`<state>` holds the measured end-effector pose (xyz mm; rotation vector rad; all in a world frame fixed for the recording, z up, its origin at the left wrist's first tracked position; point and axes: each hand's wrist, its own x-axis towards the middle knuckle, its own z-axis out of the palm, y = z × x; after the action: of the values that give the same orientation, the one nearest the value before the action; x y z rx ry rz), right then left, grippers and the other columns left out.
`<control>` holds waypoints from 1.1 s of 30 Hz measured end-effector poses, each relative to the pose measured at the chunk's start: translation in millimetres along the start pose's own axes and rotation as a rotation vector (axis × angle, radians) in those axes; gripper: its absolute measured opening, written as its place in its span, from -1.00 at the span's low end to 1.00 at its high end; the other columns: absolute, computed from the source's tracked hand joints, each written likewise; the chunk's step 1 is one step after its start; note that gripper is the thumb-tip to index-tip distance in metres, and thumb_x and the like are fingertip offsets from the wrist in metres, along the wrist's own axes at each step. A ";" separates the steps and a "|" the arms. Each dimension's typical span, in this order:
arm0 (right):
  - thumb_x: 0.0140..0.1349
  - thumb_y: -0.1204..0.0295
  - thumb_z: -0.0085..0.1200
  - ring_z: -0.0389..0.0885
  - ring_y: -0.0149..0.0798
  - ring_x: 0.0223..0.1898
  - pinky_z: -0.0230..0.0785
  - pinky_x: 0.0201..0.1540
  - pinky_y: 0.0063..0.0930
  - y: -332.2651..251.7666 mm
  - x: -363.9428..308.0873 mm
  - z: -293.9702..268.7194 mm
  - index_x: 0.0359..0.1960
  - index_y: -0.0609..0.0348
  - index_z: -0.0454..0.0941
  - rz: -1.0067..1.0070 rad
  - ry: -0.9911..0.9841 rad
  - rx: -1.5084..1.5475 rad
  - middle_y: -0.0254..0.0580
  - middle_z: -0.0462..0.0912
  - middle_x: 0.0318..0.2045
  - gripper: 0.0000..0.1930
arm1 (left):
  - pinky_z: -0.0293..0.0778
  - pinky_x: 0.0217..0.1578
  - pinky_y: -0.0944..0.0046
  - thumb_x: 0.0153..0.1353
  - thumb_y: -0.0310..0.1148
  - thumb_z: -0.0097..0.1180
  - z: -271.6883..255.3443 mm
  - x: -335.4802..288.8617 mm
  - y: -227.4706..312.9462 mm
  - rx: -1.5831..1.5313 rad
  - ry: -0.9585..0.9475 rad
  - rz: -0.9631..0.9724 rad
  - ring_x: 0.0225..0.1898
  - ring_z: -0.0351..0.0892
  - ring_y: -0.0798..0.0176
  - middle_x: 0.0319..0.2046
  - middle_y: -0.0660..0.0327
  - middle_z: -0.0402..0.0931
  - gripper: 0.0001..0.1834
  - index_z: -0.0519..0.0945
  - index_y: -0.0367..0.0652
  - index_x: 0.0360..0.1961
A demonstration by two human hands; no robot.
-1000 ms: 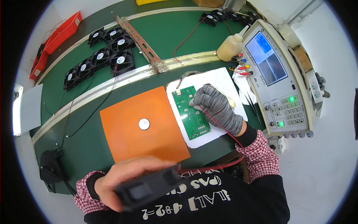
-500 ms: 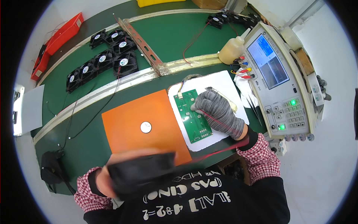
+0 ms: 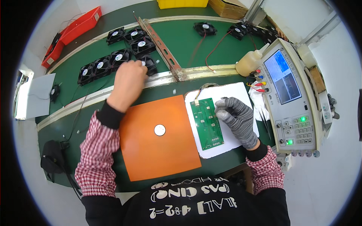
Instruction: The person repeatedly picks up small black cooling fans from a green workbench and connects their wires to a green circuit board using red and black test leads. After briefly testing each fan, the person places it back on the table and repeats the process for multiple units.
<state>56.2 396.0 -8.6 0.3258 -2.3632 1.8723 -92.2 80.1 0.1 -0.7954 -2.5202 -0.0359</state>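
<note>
Orange mat [image 3: 158,139] lies nearest on the green surface [image 3: 177,41], a small white disc [image 3: 160,130] at its middle. Just right of it a white pad [image 3: 233,94] carries a green circuit board [image 3: 207,123], long side running away from the person, wires leaving its far end. Right hand [image 3: 235,117] in a grey knit glove rests on the pad beside the board's right edge, fingers [image 3: 222,109] curled in, tips touching the board edge; cannot tell whether they pinch anything. Right of the pad, a beige test instrument [image 3: 292,98] with a blue screen and green lights, coloured leads plugged in at its left side.

Left hand [image 3: 128,83], bare, reaches farther out past the mat to a cluster of black cooling fans [image 3: 117,56]. Fingers bent down over the nearest black fan [image 3: 150,64], which is mostly hidden under them; the grip itself is not visible. A metal rail [image 3: 162,47] runs diagonally just right of the fans. Farther right, a plastic squeeze bottle [image 3: 250,62] near more fans [image 3: 205,28]. Far left, a red tray [image 3: 77,32]; far edge, a yellow bin [image 3: 183,3].
</note>
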 end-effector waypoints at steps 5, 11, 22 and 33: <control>0.12 0.32 0.40 0.58 -0.50 -0.23 0.46 -0.11 -0.55 -41.9 -9.7 29.5 0.07 0.18 0.61 0.196 -0.428 0.316 -0.39 0.61 -0.33 -0.53 | 0.28 -0.53 0.25 -0.29 -0.38 0.17 -77.2 -38.9 101.3 -0.297 0.444 0.467 -0.53 0.39 0.26 -0.56 0.31 0.34 -0.78 0.56 -0.03 -0.47; 0.16 0.42 0.32 0.60 -0.26 -0.21 0.43 -0.16 -0.37 -57.1 -28.8 36.5 -0.31 0.25 0.70 -0.010 -1.050 0.397 -0.23 0.62 -0.36 -0.84 | 0.50 -0.11 0.16 0.04 -0.46 0.28 -157.5 -44.5 80.4 -0.032 0.640 0.007 -0.15 0.61 0.10 -0.17 0.00 0.60 -0.85 0.57 -0.28 -0.55; 0.16 0.52 0.25 0.63 -0.31 -0.17 0.49 -0.01 -0.43 -12.5 -0.1 -4.9 -0.19 0.19 0.64 -0.052 -0.201 -0.098 -0.26 0.66 -0.27 -0.82 | 0.32 0.04 0.18 0.02 -0.39 0.29 -77.5 -96.4 72.6 -0.751 -0.027 -0.206 -0.02 0.34 0.01 -0.11 0.04 0.28 -0.66 0.50 -0.22 -0.17; 0.09 0.60 0.19 0.50 -0.08 -0.19 0.40 -0.07 -0.19 16.7 7.8 -1.7 -0.10 0.05 0.65 -0.512 -0.187 -0.732 -0.22 0.57 -0.27 -0.69 | 0.13 0.25 -0.06 -0.37 -0.12 0.60 -64.9 -91.4 89.6 -0.798 -0.172 -0.001 0.24 0.26 -0.12 0.21 -0.03 0.31 0.16 0.30 -0.24 0.32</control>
<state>44.6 400.5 -22.3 0.9241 -2.5437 0.7253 50.4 94.9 4.0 -1.1184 -2.6532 -1.0634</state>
